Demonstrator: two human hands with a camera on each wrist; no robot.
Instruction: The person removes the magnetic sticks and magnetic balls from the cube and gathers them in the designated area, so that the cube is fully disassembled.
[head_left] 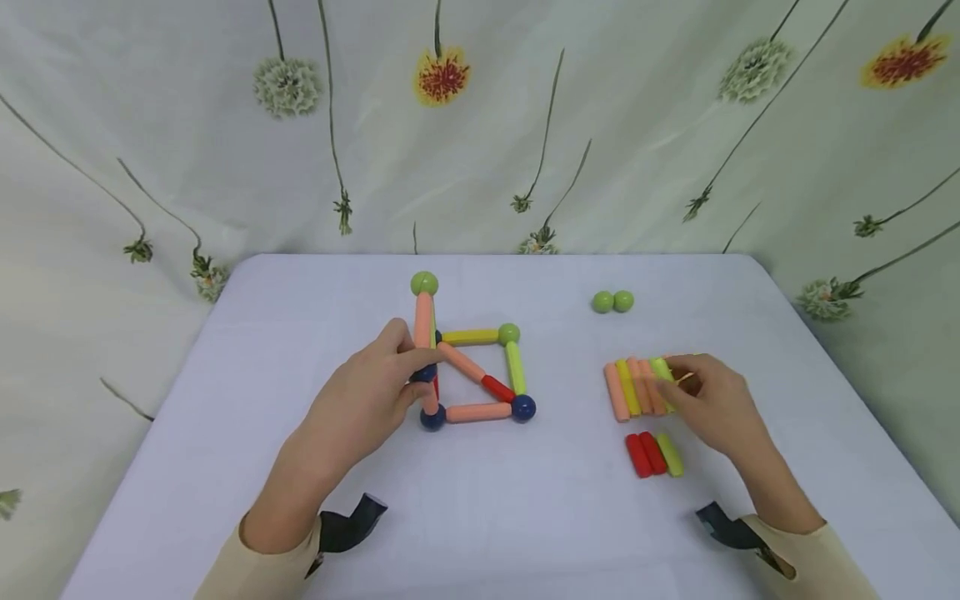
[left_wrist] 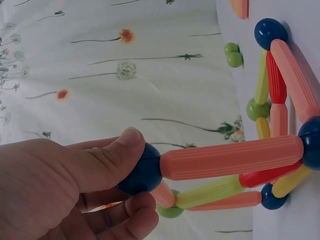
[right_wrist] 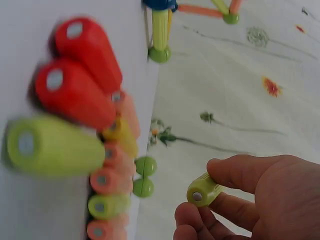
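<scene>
My left hand [head_left: 367, 392] pinches a dark blue ball [left_wrist: 141, 171] between thumb and fingers. The ball caps an upright pink magnetic stick [left_wrist: 232, 157] rising from the front-left corner ball [head_left: 432, 417] of a stick-and-ball frame. This frame has a four-sided base with a pink-and-red diagonal [head_left: 461, 363], and a green ball [head_left: 424, 283] tops its back-left side. On the right, my right hand [head_left: 716, 404] pinches a short yellow-green magnetic stick [right_wrist: 204, 190], its metal end showing in the right wrist view. That hand is beside a row of pink, yellow and green sticks [head_left: 628, 390].
Two red sticks [head_left: 646, 454] and a yellow-green stick [head_left: 670, 455] lie in front of the row. Behind it, two green balls [head_left: 612, 302] sit side by side. A flowered cloth [head_left: 480, 167] hangs beyond the white table's [head_left: 337, 283] back edge.
</scene>
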